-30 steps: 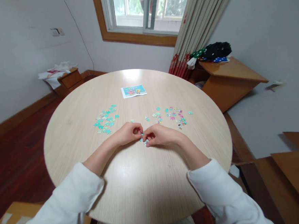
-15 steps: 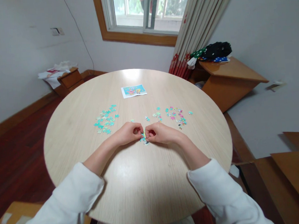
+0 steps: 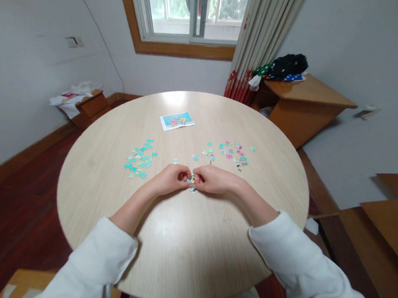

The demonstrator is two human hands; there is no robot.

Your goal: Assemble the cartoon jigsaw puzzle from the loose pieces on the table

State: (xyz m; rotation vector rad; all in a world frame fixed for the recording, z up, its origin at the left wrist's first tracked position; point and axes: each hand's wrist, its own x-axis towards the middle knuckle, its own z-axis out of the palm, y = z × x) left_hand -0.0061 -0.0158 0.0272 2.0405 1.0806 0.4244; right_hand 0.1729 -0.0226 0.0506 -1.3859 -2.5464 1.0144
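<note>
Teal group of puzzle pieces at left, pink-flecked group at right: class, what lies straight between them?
In the head view, from the teal group: one small piece, then a second piece, then a small cluster before the pink-flecked group.

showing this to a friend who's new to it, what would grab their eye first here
Probably the left hand and right hand, close together over a small cluster of puzzle pieces mid-table. Next, perhaps, the turquoise pieces scattered to the left and the mix with pink pieces to the right. Beyond them lies a colourful picture sheet.
</note>
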